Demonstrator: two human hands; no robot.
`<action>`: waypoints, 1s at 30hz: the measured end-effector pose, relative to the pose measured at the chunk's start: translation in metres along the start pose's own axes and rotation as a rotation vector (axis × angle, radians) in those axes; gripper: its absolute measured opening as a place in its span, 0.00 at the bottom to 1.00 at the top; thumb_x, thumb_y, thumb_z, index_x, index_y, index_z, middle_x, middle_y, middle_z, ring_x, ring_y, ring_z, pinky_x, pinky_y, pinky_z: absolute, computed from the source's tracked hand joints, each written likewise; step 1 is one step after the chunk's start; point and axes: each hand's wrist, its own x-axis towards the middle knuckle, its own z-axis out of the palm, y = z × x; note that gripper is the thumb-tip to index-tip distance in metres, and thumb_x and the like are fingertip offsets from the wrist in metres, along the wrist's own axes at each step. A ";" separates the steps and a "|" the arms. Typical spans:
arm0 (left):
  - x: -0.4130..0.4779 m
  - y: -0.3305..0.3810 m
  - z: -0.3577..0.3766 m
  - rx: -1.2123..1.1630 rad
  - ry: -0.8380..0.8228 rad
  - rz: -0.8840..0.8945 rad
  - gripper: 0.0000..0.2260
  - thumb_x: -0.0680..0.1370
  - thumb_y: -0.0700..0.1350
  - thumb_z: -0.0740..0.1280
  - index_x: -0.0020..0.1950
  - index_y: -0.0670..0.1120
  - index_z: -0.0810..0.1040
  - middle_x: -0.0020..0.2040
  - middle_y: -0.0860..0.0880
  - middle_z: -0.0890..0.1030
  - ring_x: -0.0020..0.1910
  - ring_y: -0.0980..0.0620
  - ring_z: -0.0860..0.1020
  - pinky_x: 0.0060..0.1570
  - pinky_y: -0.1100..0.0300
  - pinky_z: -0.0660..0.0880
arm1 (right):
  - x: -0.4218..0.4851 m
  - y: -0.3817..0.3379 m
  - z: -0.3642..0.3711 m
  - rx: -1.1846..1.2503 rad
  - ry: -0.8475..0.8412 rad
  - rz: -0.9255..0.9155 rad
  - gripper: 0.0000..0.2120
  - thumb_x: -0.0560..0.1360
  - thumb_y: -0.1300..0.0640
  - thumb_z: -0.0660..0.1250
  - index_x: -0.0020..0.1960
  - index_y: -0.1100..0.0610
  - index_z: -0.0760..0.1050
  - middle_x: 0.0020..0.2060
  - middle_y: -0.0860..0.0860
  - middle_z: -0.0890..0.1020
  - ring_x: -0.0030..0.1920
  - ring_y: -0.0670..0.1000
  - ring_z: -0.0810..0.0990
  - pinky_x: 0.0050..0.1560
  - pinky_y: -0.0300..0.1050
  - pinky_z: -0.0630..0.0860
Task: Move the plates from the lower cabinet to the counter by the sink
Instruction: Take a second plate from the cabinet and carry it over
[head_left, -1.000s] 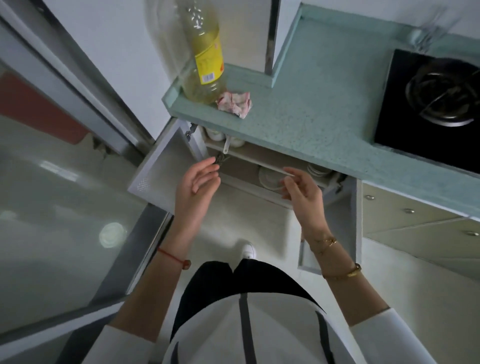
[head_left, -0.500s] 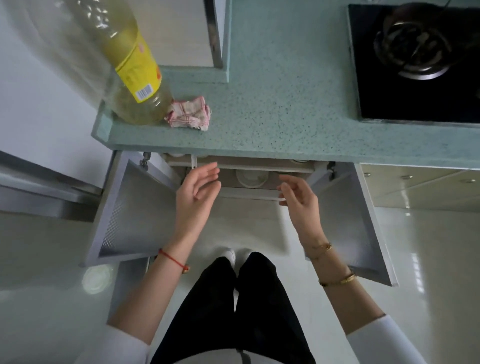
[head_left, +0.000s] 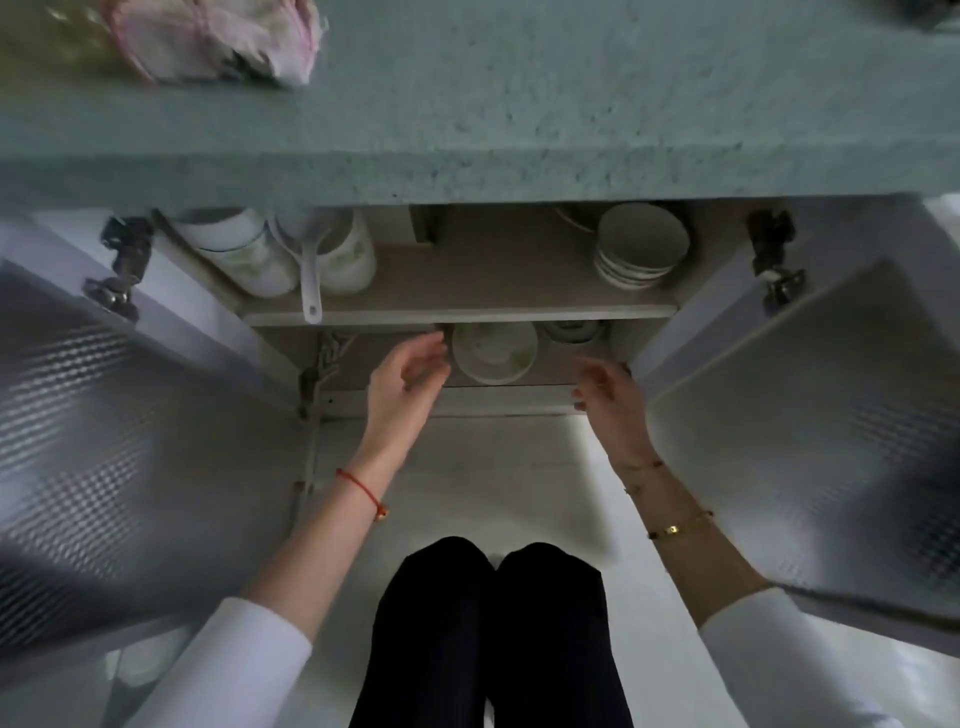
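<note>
Lowered since the earlier frame to the lower cabinet shelf (head_left: 556, 368), the left hand (head_left: 410, 374) is held empty and loosely spread just left of the stack of pale round ceramic plates (head_left: 493, 351), nearer than the likewise spread, empty right hand (head_left: 605, 389) further right.

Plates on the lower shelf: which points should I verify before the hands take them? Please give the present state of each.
1. Left door and right door stand open: ok.
2. Left hand empty, beside the plates: ok.
3. Right hand empty: ok.
4. Nothing stands in front of the plates: ok.
5. Free place on the counter by the sink: cannot tell, sink out of view.
</note>
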 end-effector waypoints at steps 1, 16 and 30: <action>0.014 -0.022 0.007 0.008 0.013 0.001 0.15 0.76 0.37 0.70 0.63 0.45 0.80 0.53 0.56 0.83 0.49 0.69 0.81 0.50 0.75 0.74 | 0.016 0.020 0.011 -0.024 -0.005 -0.018 0.10 0.78 0.63 0.63 0.57 0.63 0.78 0.45 0.53 0.80 0.50 0.61 0.81 0.60 0.62 0.76; 0.212 -0.283 0.081 0.195 0.023 -0.088 0.20 0.77 0.43 0.70 0.68 0.43 0.75 0.61 0.47 0.81 0.57 0.51 0.79 0.52 0.66 0.73 | 0.224 0.227 0.146 -0.232 0.008 -0.133 0.14 0.78 0.61 0.66 0.61 0.67 0.77 0.53 0.64 0.82 0.54 0.61 0.80 0.50 0.37 0.67; 0.283 -0.341 0.128 0.402 0.071 -0.053 0.15 0.72 0.40 0.73 0.59 0.43 0.83 0.56 0.42 0.85 0.56 0.43 0.82 0.47 0.64 0.70 | 0.306 0.287 0.183 -0.408 0.091 -0.209 0.18 0.73 0.65 0.69 0.61 0.68 0.77 0.54 0.66 0.82 0.60 0.66 0.77 0.65 0.54 0.70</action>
